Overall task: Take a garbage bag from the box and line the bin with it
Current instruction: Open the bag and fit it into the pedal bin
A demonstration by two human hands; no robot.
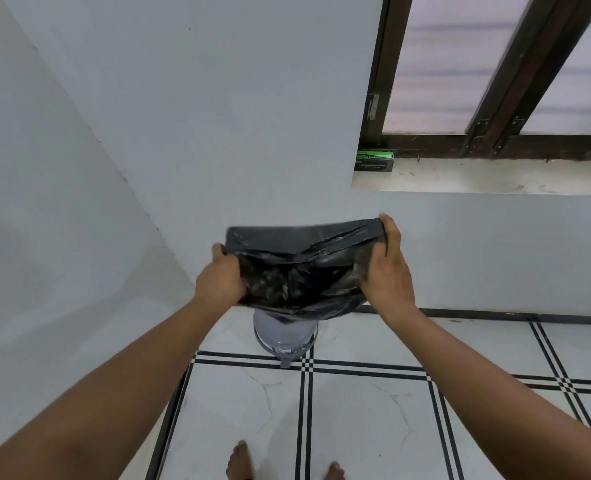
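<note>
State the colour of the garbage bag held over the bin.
Black and glossy; the garbage bag shows best in the head view.

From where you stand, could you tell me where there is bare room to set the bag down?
The windowsill is bare right of the box; so are the floor tiles before the bin. Both hands and the bag crowd above the bin.

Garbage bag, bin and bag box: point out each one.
black garbage bag [297,271], head view, on the crumpled plastic between the hands.
grey bin [283,336], head view, on its front wall below the bag.
green-and-black garbage bag box [374,161], head view, on its front face, on the window sill.
</note>
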